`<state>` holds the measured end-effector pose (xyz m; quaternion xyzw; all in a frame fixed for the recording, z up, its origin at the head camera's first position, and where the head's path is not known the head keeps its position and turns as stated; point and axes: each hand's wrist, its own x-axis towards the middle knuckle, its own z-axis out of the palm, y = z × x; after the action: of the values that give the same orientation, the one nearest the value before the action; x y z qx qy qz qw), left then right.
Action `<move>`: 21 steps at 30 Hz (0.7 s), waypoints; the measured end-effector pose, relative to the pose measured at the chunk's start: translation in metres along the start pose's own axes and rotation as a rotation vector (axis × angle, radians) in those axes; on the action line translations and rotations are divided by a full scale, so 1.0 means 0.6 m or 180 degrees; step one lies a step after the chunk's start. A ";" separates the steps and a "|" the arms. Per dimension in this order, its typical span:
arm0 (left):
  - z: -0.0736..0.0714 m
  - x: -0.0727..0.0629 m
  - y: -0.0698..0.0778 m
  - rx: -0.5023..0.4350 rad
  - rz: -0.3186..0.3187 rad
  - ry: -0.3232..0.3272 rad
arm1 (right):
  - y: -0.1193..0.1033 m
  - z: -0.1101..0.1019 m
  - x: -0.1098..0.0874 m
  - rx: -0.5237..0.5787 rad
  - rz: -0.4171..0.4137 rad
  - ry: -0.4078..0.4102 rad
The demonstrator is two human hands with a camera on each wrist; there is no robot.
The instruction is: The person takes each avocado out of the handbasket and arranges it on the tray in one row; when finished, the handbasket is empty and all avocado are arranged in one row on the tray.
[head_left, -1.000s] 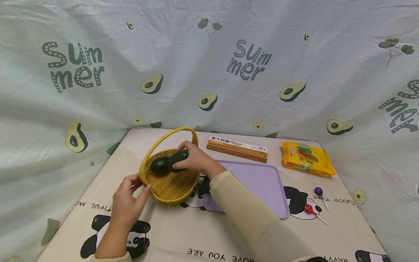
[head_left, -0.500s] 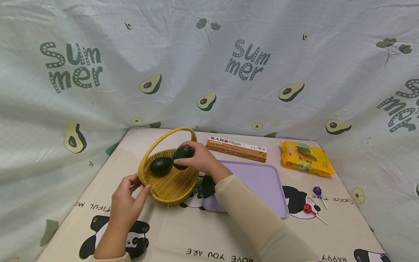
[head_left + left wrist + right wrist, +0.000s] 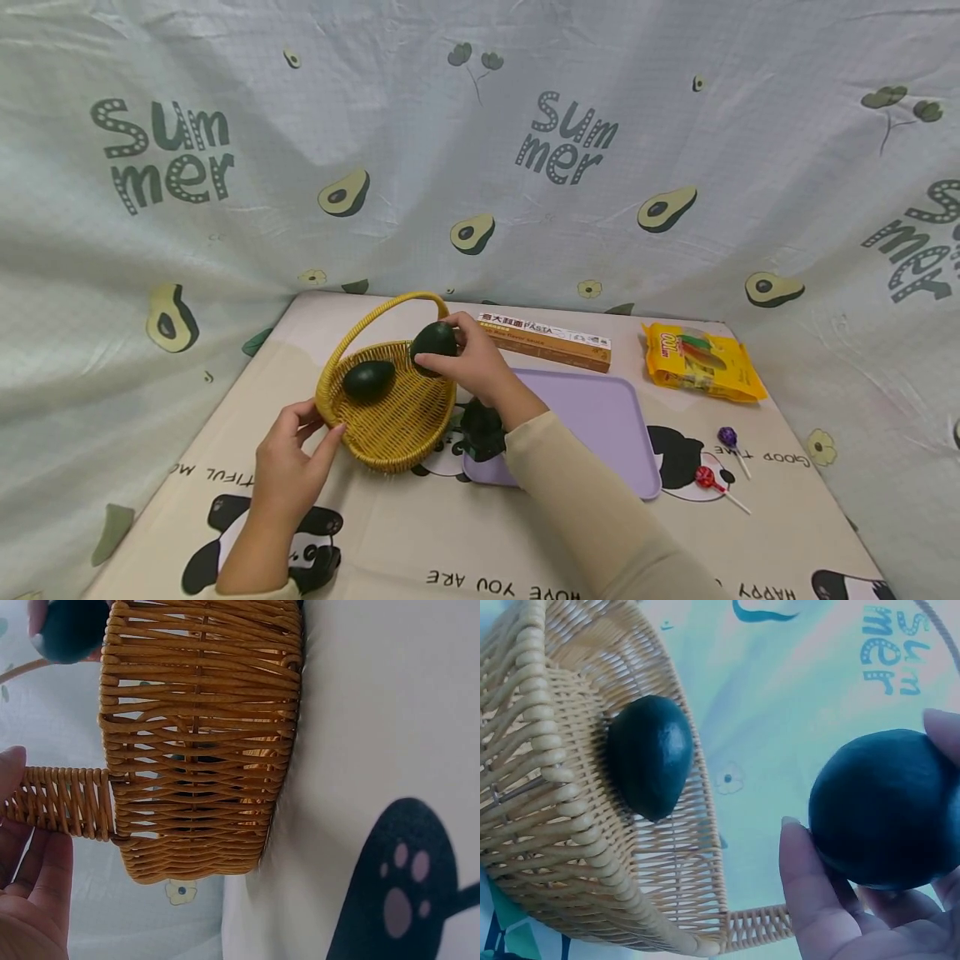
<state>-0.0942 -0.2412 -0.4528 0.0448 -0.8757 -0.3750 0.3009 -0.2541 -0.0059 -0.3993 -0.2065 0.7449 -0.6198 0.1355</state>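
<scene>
My left hand (image 3: 292, 458) pinches the foot of the handle on a yellow wicker basket (image 3: 390, 433). Thumb and fingers lie on either side of the woven handle (image 3: 64, 801) in the left wrist view. In my right hand (image 3: 483, 367) is a dark green avocado (image 3: 432, 348), gripped between thumb and fingers over the basket's right rim. The right wrist view shows this held avocado (image 3: 885, 810) outside the basket wall. A second avocado (image 3: 369, 381) lies inside the basket, toward its far left side.
A lilac tray (image 3: 592, 433) lies right of the basket, partly under my right forearm. Behind it is a pasta box (image 3: 543, 342). Farther right are a yellow candy bag (image 3: 705, 362), a purple lollipop (image 3: 727, 437) and a red lollipop (image 3: 706, 477). A printed curtain hangs behind the table.
My right hand has moved right and a little up with its avocado, away from the avocado that stays in the basket. The left hand keeps its grip on the handle.
</scene>
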 end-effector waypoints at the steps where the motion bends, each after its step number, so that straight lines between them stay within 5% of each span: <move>1: 0.000 0.000 0.000 -0.0008 -0.0001 -0.0003 | 0.000 -0.001 -0.002 0.0048 -0.0018 0.0001; 21: 0.001 0.001 0.001 -0.0093 0.0067 0.0060 | 0.019 -0.048 -0.039 0.0941 -0.0113 0.0260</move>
<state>-0.0949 -0.2407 -0.4524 0.0347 -0.8677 -0.3842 0.3136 -0.2481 0.0318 -0.4062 -0.1720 0.6467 -0.7328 0.1230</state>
